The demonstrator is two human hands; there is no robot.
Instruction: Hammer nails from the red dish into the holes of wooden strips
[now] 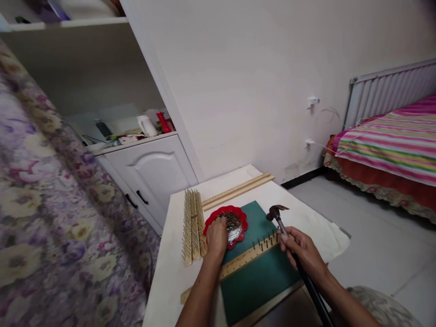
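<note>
My left hand (218, 236) reaches into a red scalloped bowl (244, 222) of loose nails (231, 221). Its fingers are curled together among the nails; the fingertips are hidden, so what they pinch I cannot make out. In my right hand (299, 247) is a claw hammer (279, 219), gripped by its dark handle with the head up. Between the hands lies a wooden strip (241, 261) with a row of holes, on a green mat (252, 281). Several nails (265, 240) stand upright in the strip's right part, close to the hammer.
Wooden strips full of upright nails (194, 227) lie on the left of the white table (163, 281). More bare strips (238, 190) lie at its back. A flowered curtain (68, 218) hangs at left, beside a white cabinet (153, 172). A bed (391, 150) stands at right.
</note>
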